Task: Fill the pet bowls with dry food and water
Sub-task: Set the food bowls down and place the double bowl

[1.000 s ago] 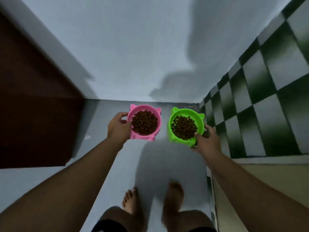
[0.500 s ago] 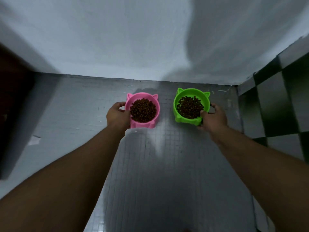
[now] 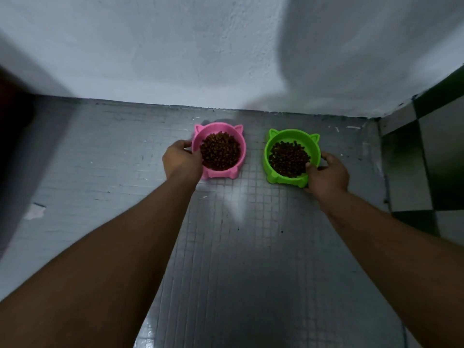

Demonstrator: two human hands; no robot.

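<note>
Kibble filling pink bowl, kibble filling green bowl

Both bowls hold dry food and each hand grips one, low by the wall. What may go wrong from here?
1. Kibble lies high in the pink bowl and the green bowl; a tilt on release may spill it on the floor.
2. The right hand has its thumb over the green rim, on the kibble; pulling away may flick pieces out.
</note>
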